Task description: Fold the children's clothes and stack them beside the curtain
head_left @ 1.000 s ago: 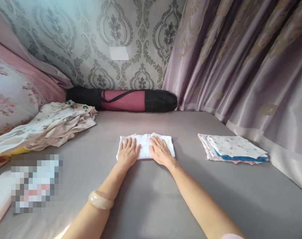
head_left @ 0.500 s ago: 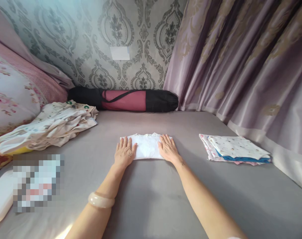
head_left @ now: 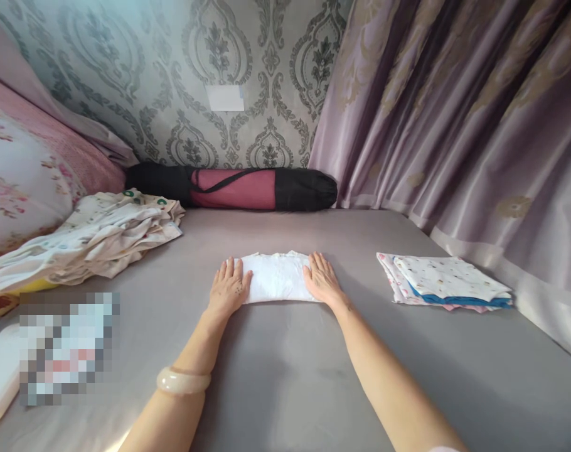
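A white folded garment lies flat on the grey bed sheet, its far edge slightly uneven. My left hand rests palm down at its left end, fingers stretched forward. At the right end my right hand also lies flat, fingers extended. Both hands cover the garment's ends, so those edges are partly hidden. A pale bangle circles my left wrist.
Folded clothes form a small stack on the right, near the purple curtain. Loose, crumpled clothes lie at the left. A black and maroon roll bag sits against the wall. A blurred object is at the lower left.
My hands have slid slightly apart, the left one to the left and the right one to the right, showing more of the white garment's middle.
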Motion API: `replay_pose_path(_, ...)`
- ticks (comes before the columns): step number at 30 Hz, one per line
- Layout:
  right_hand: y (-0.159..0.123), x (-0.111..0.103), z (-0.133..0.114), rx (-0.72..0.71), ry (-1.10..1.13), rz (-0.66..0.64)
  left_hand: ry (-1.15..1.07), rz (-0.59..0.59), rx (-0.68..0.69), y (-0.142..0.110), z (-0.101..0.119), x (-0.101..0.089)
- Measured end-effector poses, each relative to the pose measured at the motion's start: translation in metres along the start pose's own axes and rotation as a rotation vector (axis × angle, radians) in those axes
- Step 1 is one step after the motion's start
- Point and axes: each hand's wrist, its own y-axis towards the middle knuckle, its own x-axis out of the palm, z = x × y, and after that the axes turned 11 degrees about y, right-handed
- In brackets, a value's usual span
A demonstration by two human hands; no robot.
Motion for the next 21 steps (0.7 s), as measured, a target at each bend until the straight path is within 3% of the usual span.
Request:
replay_pose_path(3,-0.001,-0.002,0.001,-0.005,-0.006,-0.002,0.000,0.017,-0.006,0.000,0.000,-0.002)
replay_pose_path(6,-0.005,-0.005,-0.005,-0.057,-0.033,0.058,0.033,0.152,-0.017,-0.004,0.004,-0.012)
replay_pose_path(8,-0.008,-0.005,-0.014,-0.161,-0.046,0.116,0.059,0.296,0.064,-0.007,0.012,-0.020)
replay_pose_path(10,-0.010,0.000,-0.024,-0.294,-0.034,0.119,0.067,0.356,0.209,-0.010,0.023,-0.023)
replay_pose_path(12,-0.011,0.007,-0.033,-0.381,-0.016,0.052,0.059,0.282,0.319,-0.013,0.033,-0.021)
replay_pose_path(15,-0.011,0.017,-0.037,-0.396,-0.006,-0.042,0.043,0.139,0.342,-0.014,0.042,-0.012)
replay_pose_path(21,-0.011,0.018,-0.034,-0.389,-0.010,-0.028,-0.001,0.090,0.320,-0.013,0.041,-0.009)
